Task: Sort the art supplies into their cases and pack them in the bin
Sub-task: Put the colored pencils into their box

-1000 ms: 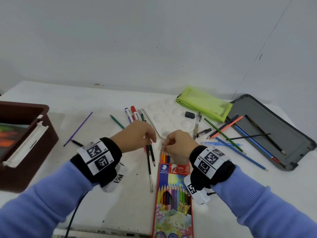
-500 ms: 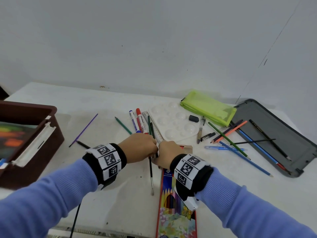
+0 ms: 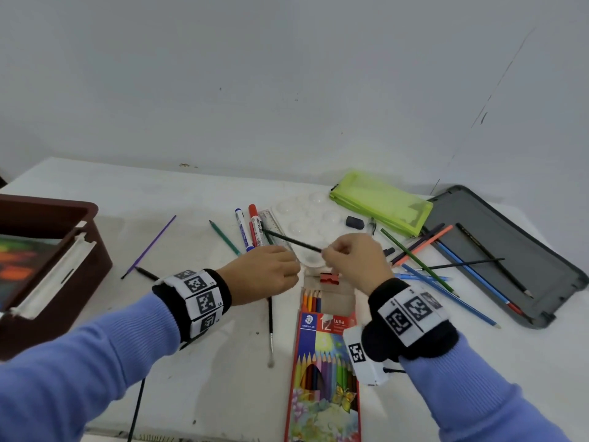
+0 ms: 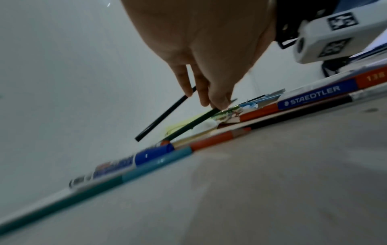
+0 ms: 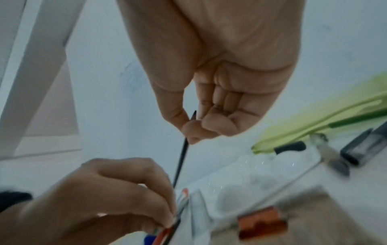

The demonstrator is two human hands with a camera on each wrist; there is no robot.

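Note:
My right hand [image 3: 325,253] pinches the tip end of a black pencil [image 3: 291,240] and holds it off the table, above the white palette [image 3: 306,218]. The right wrist view shows thumb and forefinger of the right hand [image 5: 190,126] closed on the black pencil [image 5: 180,164]. My left hand [image 3: 294,269] rests beside it, fingers curled down. In the left wrist view the left hand [image 4: 215,104] pinches a dark green pencil [image 4: 192,124] that lies on the table. The open coloured pencil box [image 3: 322,362] lies below both hands, several pencils inside.
A brown bin [image 3: 92,212] stands at the left. The green pouch [image 3: 382,202] and the grey case [image 3: 510,250] lie at the right, with several loose pencils [image 3: 430,266]. Markers [image 3: 251,228], a paintbrush [image 3: 271,323], an eraser [image 3: 354,222] and a red sharpener [image 3: 330,278] lie near my hands.
My right hand has risen off the box mouth to the right with the black pencil pinched in it. The box's open end and the sharpener now show. The left hand has stayed low.

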